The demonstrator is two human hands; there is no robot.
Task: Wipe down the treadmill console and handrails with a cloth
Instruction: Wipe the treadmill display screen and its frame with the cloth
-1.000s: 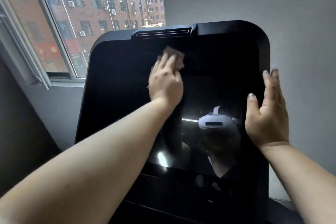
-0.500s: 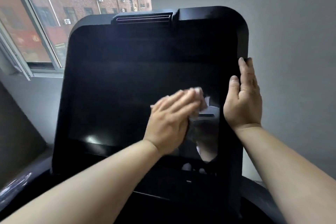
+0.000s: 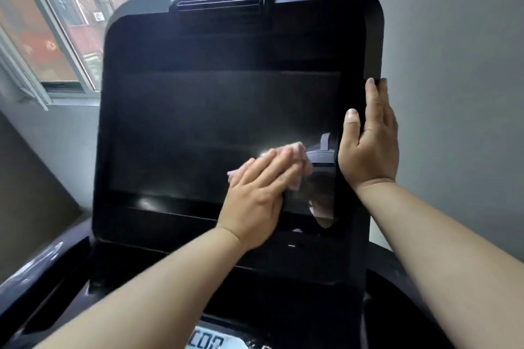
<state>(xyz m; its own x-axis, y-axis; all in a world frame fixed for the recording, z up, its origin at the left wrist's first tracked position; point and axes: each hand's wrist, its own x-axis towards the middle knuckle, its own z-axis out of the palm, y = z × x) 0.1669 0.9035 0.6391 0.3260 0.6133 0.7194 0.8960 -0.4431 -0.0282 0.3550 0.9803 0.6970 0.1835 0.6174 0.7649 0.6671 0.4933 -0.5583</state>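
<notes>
Grey wall [image 3: 453, 37] fills the right of the frame, and a window [image 3: 56, 22] with brick buildings outside fills the upper left. In front of them stands the big black treadmill console [image 3: 198, 45], tilted a little back.

The left hand [image 3: 261, 195] lies flat on the dark screen [image 3: 198, 136], a little right of the frame's centre. Its fingers are straight and close together, and they press a small pale pink cloth [image 3: 297, 149] against the glass. The cloth shows only beyond the fingertips and at the side of the hand. The right hand [image 3: 368, 147] is also flat, its fingers straight up along the right edge of the console and its thumb on the front frame; I think it steadies the panel.

So the step in hand is wiping the screen, in its lower right part. I judge the task is far from the end. The next move calls for pressing the cloth across the rest of the glass and the frame around it. After that comes the dark rail [image 3: 34, 286] at the lower left, which I take for 1 handrail.
</notes>
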